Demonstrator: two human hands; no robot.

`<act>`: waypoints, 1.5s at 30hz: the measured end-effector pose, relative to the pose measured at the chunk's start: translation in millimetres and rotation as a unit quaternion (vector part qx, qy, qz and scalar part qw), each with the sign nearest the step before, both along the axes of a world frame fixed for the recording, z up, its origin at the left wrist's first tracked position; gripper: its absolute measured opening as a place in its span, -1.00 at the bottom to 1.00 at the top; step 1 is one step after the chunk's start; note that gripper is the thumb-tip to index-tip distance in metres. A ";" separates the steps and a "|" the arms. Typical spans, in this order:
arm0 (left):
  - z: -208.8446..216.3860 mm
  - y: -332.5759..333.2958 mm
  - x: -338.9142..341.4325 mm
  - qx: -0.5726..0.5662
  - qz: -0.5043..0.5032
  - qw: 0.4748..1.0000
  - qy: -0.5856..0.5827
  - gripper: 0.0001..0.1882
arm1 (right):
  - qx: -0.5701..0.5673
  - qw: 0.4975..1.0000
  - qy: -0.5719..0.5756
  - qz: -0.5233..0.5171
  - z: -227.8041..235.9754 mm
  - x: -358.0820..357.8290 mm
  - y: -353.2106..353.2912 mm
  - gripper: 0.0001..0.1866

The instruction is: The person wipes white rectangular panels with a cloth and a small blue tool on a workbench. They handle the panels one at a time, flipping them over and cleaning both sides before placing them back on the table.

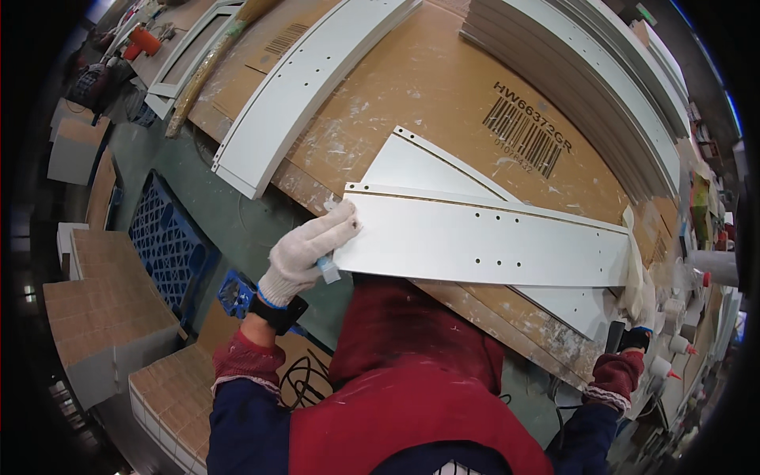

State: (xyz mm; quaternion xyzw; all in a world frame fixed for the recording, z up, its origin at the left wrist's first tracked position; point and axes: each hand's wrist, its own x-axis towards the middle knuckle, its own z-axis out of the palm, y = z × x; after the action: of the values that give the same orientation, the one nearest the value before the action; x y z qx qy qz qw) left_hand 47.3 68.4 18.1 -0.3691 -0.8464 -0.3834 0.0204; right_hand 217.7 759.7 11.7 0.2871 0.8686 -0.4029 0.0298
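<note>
A flattened brown cardboard sheet (443,95) covers the workbench top like an opened package. Near its right part a black printed barcode label (528,136) sits at a slant, a block of thin bars with a line of dark characters above it. Toward the far left corner, a second, fainter barcode print (283,39) shows on another brown cardboard flap. Stacked brown cardboard boxes (107,313) stand on the floor, left of the bench.

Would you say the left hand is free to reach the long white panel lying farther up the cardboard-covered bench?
Probably not right now: the left hand is pressing on the end of the near white panel and holds a small tube. The long white panel lies well beyond it, though nothing blocks the path.
</note>
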 end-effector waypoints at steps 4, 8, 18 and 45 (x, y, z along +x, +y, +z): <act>47.1 4.6 8.3 0.044 0.003 0.999 0.032 -0.60 | 0.030 0.999 0.030 0.006 4.5 35.7 38.5 -0.55; 36.8 19.4 49.6 0.197 0.205 0.950 -0.131 -0.67 | -0.155 0.966 0.127 -0.161 30.2 1.5 9.9 -0.63; 7.1 8.5 73.1 0.424 0.412 0.744 -0.312 -0.81 | 0.009 0.907 0.392 -0.154 42.0 -143.4 -162.4 -0.58; -24.5 -0.1 81.5 0.360 0.503 0.684 -0.385 -0.79 | 0.337 0.862 0.215 0.313 22.4 -105.1 -338.6 -0.61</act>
State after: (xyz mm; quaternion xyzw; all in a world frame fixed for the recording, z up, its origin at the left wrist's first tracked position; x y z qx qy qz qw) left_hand 128.7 68.4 -6.4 0.3286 -0.6346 -0.6993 0.0137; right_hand 112.7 421.1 34.0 -0.1008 0.9803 -0.1070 -0.1320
